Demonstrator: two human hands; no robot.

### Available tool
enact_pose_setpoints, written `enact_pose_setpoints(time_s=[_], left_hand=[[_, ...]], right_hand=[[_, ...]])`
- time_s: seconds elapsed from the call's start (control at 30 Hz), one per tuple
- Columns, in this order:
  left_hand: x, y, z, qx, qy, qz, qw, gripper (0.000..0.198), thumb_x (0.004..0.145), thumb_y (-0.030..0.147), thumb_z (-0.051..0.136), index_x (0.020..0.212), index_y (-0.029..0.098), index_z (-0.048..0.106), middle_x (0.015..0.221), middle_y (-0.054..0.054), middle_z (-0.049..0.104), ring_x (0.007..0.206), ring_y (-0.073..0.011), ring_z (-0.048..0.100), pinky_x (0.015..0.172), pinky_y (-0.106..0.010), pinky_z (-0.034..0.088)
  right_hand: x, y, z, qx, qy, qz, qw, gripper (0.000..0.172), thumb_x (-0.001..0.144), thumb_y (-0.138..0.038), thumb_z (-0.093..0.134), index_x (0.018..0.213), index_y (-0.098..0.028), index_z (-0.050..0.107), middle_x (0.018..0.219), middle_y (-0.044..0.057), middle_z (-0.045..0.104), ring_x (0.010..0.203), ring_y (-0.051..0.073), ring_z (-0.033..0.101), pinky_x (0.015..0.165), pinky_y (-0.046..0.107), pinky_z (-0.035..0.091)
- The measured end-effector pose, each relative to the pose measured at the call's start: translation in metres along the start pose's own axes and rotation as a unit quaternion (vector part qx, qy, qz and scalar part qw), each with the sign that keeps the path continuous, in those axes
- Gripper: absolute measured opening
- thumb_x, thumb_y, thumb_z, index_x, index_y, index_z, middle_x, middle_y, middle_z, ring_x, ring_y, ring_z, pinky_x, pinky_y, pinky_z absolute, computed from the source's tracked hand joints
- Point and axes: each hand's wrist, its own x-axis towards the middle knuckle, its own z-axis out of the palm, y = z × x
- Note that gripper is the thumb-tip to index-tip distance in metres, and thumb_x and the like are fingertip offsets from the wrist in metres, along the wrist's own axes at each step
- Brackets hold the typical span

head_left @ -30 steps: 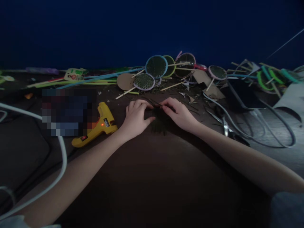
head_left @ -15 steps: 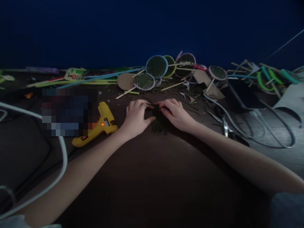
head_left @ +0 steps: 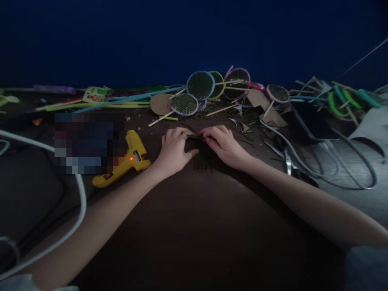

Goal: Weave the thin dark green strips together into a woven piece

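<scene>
Between my hands lies a small mat of dark green, leaf-like strips [head_left: 203,161], with loose ends fanning toward me on the table. A thin strip [head_left: 194,137] runs crosswise along its far edge. My left hand [head_left: 174,151] has its curled fingers on the left end of this strip, with the thumb apart and resting by the mat. My right hand [head_left: 224,147] pinches the strip's right part between thumb and forefinger. The fingers and dim light hide how the strips cross. Left of my left hand lies a yellow glue gun [head_left: 133,157] with its orange light on.
Round rimmed mesh pieces on sticks [head_left: 200,85] are heaped along the back. Scissors [head_left: 287,161], a phone [head_left: 313,119] and grey cables [head_left: 368,169] lie at right. A white cable [head_left: 80,198] arches over my left forearm. A cardboard disc [head_left: 160,105] and green scraps lie behind my hands.
The crosswise strip shows more clearly between my fingertips now, and my fingers have shifted slightly along it. The rest is nearly unchanged.
</scene>
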Motion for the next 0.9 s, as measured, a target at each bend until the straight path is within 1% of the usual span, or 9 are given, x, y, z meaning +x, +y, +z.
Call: enact_pose_setpoints(time_s=[0.3, 0.47, 0.6, 0.73, 0.9], left_hand=[[0.0006, -0.0017, 0.0013, 0.001, -0.009, 0.008, 1.0, 0.037, 0.079, 0.029, 0.063, 0.114, 0.02, 0.056, 0.119, -0.007, 0.052, 0.114, -0.0289, 0.042, 0.093, -0.044, 0.034], [0.0005, -0.0021, 0.0012, -0.009, -0.013, 0.015, 1.0, 0.038, 0.08, 0.03, 0.062, 0.117, 0.025, 0.056, 0.119, -0.005, 0.051, 0.115, -0.0296, 0.04, 0.093, -0.045, 0.034], [0.0005, -0.003, 0.0009, -0.012, -0.015, 0.016, 1.0, 0.038, 0.081, 0.03, 0.06, 0.118, 0.027, 0.055, 0.117, -0.005, 0.051, 0.114, -0.0291, 0.04, 0.092, -0.043, 0.034], [0.001, -0.0027, 0.0002, -0.019, -0.021, 0.012, 1.0, 0.037, 0.081, 0.029, 0.06, 0.117, 0.025, 0.055, 0.115, -0.005, 0.052, 0.112, -0.0283, 0.041, 0.092, -0.042, 0.034], [0.0018, -0.0007, -0.001, -0.02, -0.025, -0.003, 0.999, 0.037, 0.079, 0.028, 0.062, 0.115, 0.022, 0.056, 0.118, -0.005, 0.052, 0.112, -0.0285, 0.04, 0.092, -0.042, 0.033]], right_hand=[[0.0002, 0.0004, -0.0006, 0.016, 0.014, 0.002, 1.0, 0.016, 0.091, -0.025, 0.035, 0.093, -0.023, 0.051, 0.112, 0.005, 0.062, 0.103, 0.023, 0.048, 0.09, 0.046, 0.035], [-0.0002, 0.0022, 0.0, 0.037, 0.025, 0.009, 0.999, 0.016, 0.09, -0.026, 0.036, 0.095, -0.024, 0.051, 0.108, 0.006, 0.062, 0.101, 0.022, 0.05, 0.09, 0.044, 0.037], [-0.0005, 0.003, -0.0009, 0.044, 0.032, 0.017, 0.998, 0.016, 0.09, -0.026, 0.037, 0.095, -0.023, 0.052, 0.107, 0.007, 0.061, 0.101, 0.022, 0.051, 0.089, 0.044, 0.038], [-0.0009, 0.0023, -0.0025, 0.065, 0.059, 0.009, 0.996, 0.017, 0.09, -0.026, 0.037, 0.097, -0.023, 0.052, 0.105, 0.006, 0.062, 0.098, 0.021, 0.053, 0.088, 0.041, 0.04], [-0.0033, -0.0001, -0.0041, 0.078, 0.124, -0.015, 0.989, 0.015, 0.09, -0.024, 0.037, 0.093, -0.024, 0.052, 0.106, 0.005, 0.062, 0.099, 0.02, 0.053, 0.09, 0.04, 0.039]])
